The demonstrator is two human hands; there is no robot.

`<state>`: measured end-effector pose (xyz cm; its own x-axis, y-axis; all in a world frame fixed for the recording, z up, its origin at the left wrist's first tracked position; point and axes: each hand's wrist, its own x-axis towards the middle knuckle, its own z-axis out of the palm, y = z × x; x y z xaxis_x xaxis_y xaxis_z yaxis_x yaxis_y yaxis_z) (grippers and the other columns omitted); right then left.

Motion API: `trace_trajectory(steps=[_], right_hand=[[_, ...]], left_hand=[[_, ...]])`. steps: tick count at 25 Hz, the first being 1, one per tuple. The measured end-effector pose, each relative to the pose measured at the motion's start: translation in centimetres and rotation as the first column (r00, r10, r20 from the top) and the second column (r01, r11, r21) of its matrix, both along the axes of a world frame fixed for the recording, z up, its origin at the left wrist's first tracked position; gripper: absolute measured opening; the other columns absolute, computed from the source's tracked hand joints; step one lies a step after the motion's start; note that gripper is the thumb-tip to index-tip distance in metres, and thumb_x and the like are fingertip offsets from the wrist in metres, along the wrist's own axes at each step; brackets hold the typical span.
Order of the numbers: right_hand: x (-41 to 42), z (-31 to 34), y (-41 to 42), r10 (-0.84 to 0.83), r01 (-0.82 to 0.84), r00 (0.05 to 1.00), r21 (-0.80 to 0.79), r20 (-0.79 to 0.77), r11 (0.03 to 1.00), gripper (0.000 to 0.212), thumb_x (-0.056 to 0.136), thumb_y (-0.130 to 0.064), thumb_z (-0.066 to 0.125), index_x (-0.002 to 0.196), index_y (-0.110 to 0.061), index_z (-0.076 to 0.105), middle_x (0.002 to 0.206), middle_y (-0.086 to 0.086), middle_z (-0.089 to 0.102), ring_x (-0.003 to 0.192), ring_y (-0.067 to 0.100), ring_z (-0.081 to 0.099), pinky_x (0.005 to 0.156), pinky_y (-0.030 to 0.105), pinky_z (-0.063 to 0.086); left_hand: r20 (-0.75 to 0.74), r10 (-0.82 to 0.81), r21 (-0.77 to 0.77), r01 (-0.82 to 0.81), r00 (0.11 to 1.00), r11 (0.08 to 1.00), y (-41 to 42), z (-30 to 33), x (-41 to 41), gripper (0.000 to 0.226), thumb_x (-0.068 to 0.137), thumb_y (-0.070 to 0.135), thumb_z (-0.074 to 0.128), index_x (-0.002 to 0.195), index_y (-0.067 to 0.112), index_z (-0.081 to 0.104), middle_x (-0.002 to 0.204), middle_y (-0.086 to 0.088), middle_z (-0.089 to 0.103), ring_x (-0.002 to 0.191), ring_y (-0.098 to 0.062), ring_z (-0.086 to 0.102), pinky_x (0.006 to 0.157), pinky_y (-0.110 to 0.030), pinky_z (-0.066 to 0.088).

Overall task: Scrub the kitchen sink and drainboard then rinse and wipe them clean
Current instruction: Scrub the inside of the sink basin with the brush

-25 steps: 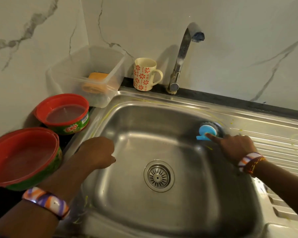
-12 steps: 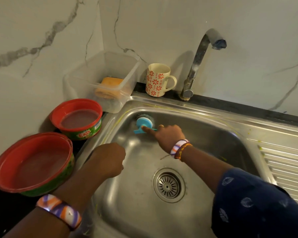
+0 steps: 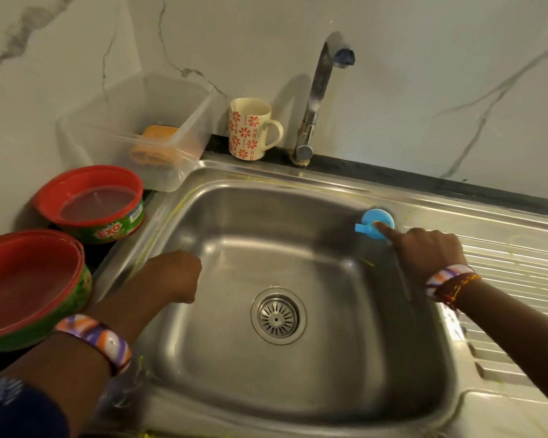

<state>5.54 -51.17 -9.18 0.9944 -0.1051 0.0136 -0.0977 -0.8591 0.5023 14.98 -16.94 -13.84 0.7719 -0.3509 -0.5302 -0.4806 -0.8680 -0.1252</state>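
Scrubbing the sink (image 3: 203, 216) at its far right corner.
Right hand (image 3: 424, 251) pressing blue scrubber (image 3: 375, 221), forefinger extended, other fingers curled; left hand (image 3: 174, 276) clenched, empty, on left rim.

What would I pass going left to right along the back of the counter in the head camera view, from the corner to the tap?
Clear plastic tub holding an orange sponge → flowered mug → tap.

"EXO" reads on the nearer-to-wall red-rimmed green tub (image 3: 108, 227).
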Motion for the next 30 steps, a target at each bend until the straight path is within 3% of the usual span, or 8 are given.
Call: trace_trajectory(steps=[4,8,12,15,18,23,27,30], right_hand=[[2.8,-1.2,2.4,0.042,-0.045,0.997,0.051,0.064,0.998,0.052,0.101,-0.031,0.030,0.148,-0.038,0.010,0.101,0.003,0.064,0.086,0.021,0.065,0.062,0.028,0.039],[6.8,-3.2,7.7,0.167,-0.167,0.986,0.104,0.005,0.981,0.056,0.101,-0.020,0.027,0.149,-0.037,0.004,0.105,0.008,0.062,0.088,0.027,0.065,0.060,0.031,0.036],[9.6,-5.7,13.3,0.305,-0.289,0.948,0.167,-0.084,0.943,0.052,0.102,-0.018,0.025,0.150,-0.033,0.011,0.115,0.011,0.060,0.099,0.030,0.063,0.070,0.033,0.043],[10.1,-6.1,13.8,0.347,-0.330,0.934,0.165,-0.087,0.930,0.051,0.102,-0.018,0.025,0.149,-0.032,0.012,0.114,0.010,0.061,0.099,0.030,0.063,0.068,0.032,0.039],[8.1,-4.8,10.6,0.278,-0.270,0.960,0.139,-0.036,0.953,0.051,0.102,-0.020,0.027,0.149,-0.035,0.013,0.111,0.009,0.063,0.097,0.028,0.064,0.067,0.032,0.040],[1.5,-2.7,1.4,0.007,-0.006,1.000,0.077,-0.012,0.997,0.048,0.101,-0.031,0.030,0.146,-0.040,0.019,0.112,0.002,0.064,0.099,0.022,0.065,0.077,0.031,0.050],[0.4,-3.4,0.3,0.005,-0.008,0.998,0.055,0.059,0.998,0.053,0.101,-0.031,0.030,0.149,-0.037,0.008,0.100,0.002,0.064,0.085,0.018,0.067,0.071,0.030,0.052],[3.0,-4.1,3.4,0.075,-0.076,0.997,0.103,0.012,0.992,0.057,0.101,-0.022,0.028,0.149,-0.038,0.002,0.104,0.005,0.063,0.087,0.021,0.066,0.070,0.031,0.051]], left_hand=[[0.017,0.046,-0.127,-0.043,0.999,0.991,0.3,0.7,-0.8,0.031,0.090,0.030,0.057,0.112,0.009,0.062,0.122,-0.003,0.058,0.110,-0.019,0.057,0.089,-0.027,0.045],[0.091,0.054,-0.188,-0.036,0.994,0.982,1.1,1.9,-2.0,0.037,0.093,0.032,0.052,0.127,0.016,0.053,0.132,-0.001,0.049,0.119,-0.017,0.051,0.091,-0.025,0.042],[0.158,0.044,-0.147,-0.020,0.986,0.989,1.6,2.4,-3.3,0.033,0.095,0.032,0.049,0.126,0.020,0.050,0.130,0.001,0.050,0.117,-0.016,0.053,0.086,-0.025,0.043],[0.195,0.027,-0.104,-0.007,0.980,0.995,1.6,2.6,-3.8,0.031,0.096,0.028,0.047,0.125,0.019,0.052,0.130,0.000,0.051,0.115,-0.017,0.055,0.086,-0.026,0.044],[0.229,0.021,-0.068,-0.006,0.973,0.998,1.5,2.7,-4.4,0.029,0.097,0.025,0.046,0.124,0.017,0.052,0.130,-0.001,0.051,0.115,-0.018,0.056,0.086,-0.026,0.045],[0.239,0.035,-0.103,-0.010,0.970,0.995,1.6,3.0,-4.8,0.033,0.097,0.028,0.046,0.129,0.020,0.049,0.135,0.001,0.048,0.121,-0.016,0.051,0.093,-0.026,0.043],[0.232,0.057,-0.130,-0.027,0.971,0.991,1.8,2.9,-5.1,0.036,0.096,0.031,0.047,0.131,0.020,0.047,0.136,0.001,0.047,0.122,-0.017,0.051,0.095,-0.027,0.043],[0.233,0.056,-0.124,-0.028,0.971,0.992,2.0,2.5,-5.3,0.033,0.097,0.028,0.046,0.128,0.019,0.050,0.134,0.000,0.049,0.120,-0.017,0.052,0.092,-0.026,0.043]])
